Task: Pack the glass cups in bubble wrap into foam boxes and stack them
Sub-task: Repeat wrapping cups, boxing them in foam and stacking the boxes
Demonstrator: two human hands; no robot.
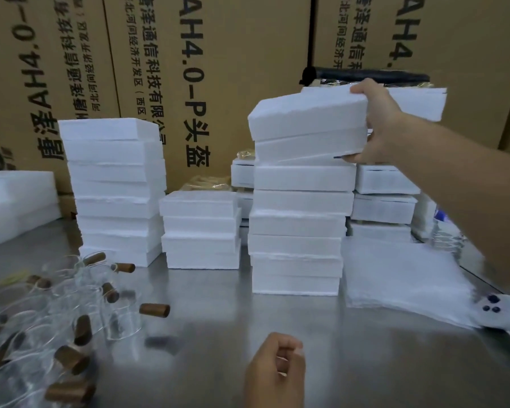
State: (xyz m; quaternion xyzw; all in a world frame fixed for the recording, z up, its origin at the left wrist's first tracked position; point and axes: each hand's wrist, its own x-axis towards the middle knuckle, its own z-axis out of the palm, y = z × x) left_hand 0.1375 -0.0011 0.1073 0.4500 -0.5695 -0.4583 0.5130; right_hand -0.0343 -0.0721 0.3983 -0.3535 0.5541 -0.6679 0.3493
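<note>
White foam makes up the tall stack (298, 231) on the steel bench (206, 319), and everything else is placed from that stack. At its top, the right grip (380, 134) clamps a closed foam box (306, 128), thumb over the upper edge and fingers underneath. The box is tilted, its left end raised clear of the stack. Just left of the stack stands a short pile (200, 231), and beyond that a taller pile (115, 189). Bubble wrap sheets (401, 278) lie flat just beside the stack's right base. The glass cups (80, 313), with brown cylindrical pieces, lie scattered well to its front left. In front of the stack the left grip (274, 369) hovers, fingers curled into the palm, holding nothing. Cardboard cartons (218, 69) rise behind.
</note>
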